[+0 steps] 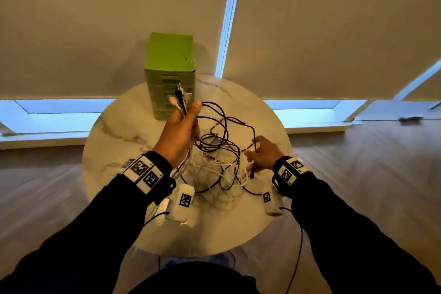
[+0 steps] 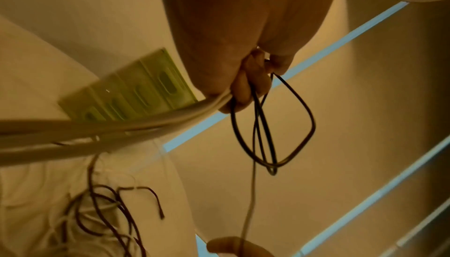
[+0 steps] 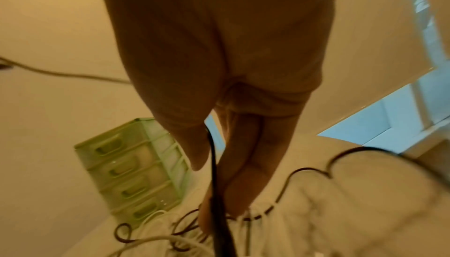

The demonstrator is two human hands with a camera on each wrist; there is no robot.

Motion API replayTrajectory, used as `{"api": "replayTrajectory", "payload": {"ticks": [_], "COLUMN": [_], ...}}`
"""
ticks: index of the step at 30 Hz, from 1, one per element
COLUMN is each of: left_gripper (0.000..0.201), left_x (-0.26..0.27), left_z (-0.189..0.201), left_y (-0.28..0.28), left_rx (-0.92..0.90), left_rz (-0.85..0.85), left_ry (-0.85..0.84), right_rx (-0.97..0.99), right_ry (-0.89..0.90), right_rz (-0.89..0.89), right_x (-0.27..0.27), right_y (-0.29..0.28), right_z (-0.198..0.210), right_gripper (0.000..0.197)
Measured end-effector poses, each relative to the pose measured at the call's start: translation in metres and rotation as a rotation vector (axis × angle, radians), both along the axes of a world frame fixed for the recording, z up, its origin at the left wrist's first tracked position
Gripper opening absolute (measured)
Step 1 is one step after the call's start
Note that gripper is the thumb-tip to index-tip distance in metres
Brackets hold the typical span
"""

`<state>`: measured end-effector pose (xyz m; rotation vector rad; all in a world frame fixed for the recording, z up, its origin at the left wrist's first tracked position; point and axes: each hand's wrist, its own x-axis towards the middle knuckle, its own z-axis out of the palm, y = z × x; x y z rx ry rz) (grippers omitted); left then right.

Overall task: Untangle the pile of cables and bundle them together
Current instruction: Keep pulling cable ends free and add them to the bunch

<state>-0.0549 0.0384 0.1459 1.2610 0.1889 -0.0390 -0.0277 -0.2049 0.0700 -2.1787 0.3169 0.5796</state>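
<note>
Two hands are at work over the round marble table (image 1: 114, 141), and most of the cables (image 1: 214, 162) lie in a loose heap of dark and white strands at its middle, just in front of the green drawer unit (image 1: 170, 74). The left hand (image 1: 179, 133) is raised above the heap with its fingers curled round a gathered bunch of cable ends (image 1: 180, 99), plugs sticking up past the thumb; the left wrist view shows white leads and a dark loop (image 2: 272, 124) running out of that fist. The right hand (image 1: 263, 154) sits lower, at the heap's right edge, pinching a single dark cable (image 3: 214, 166) between thumb and fingers, its plug end pointing down toward the table. The step in hand looks like freeing that one dark cable so its end can join the bunch. To do it well, the left hand should keep a firm hold on the collected ends, so they stay level, while the right draws its strand out slowly and follows it by feel to where it crosses the white leads. Where a loop tightens, easing off and passing the plug back through the loop would serve better than pulling harder, since a hard tug could knot the heap or drag it toward the table's edge. Lifting the bunch higher would let the slack hang free.
</note>
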Motion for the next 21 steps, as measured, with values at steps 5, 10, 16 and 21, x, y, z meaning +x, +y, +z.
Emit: {"api": "replayTrajectory", "payload": {"ticks": [5, 10, 16, 21], "left_gripper": [0.028, 0.027, 0.028, 0.03], "left_x": [0.003, 0.007, 0.004, -0.016], "left_z": [-0.002, -0.008, -0.012, -0.018], "left_y": [-0.067, -0.115, -0.153, -0.192], "left_rx": [-0.057, 0.07, 0.13, 0.112], "left_rz": [-0.191, -0.264, -0.4, -0.576], "left_ry": [0.044, 0.025, 0.031, 0.032], "right_rx": [-0.009, 0.123, -0.198, -0.073], "right_ry": [-0.376, -0.228, -0.17, -0.331], "right_rz": [0.14, 0.057, -0.089, 0.066], "right_x": [-0.05, -0.095, -0.142, -0.132], "right_y": [-0.058, -0.109, -0.156, -0.129], "right_z": [0.018, 0.022, 0.012, 0.034], "right_gripper": [0.066, 0.037, 0.081, 0.081]}}
